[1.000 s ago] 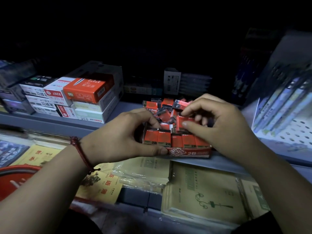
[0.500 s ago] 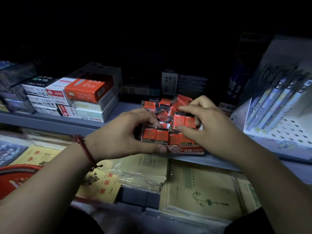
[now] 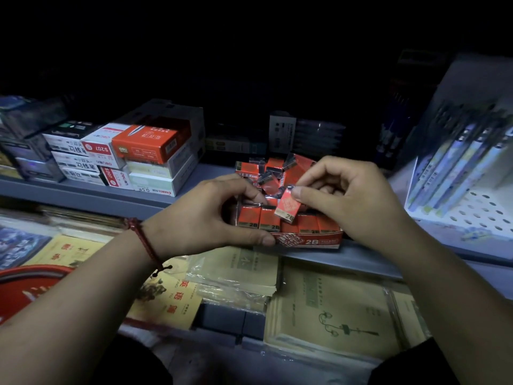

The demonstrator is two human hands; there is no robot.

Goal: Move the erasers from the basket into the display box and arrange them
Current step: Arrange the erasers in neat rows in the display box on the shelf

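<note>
Here the right hand [image 3: 349,201] pinches one red eraser [image 3: 288,208] between thumb and forefinger, tilted, just above the near row of the display box [image 3: 308,240]; the left hand [image 3: 205,215] grips the box's left end, thumb along its near wall, fingers curled over the far side; upright erasers fill the near row, while loose erasers [image 3: 266,173] lie jumbled farther back; the box sits on a grey shelf [image 3: 83,190], with stacked cartons [image 3: 133,151] to the left; a red basket rim [image 3: 25,284] shows near left.
</note>
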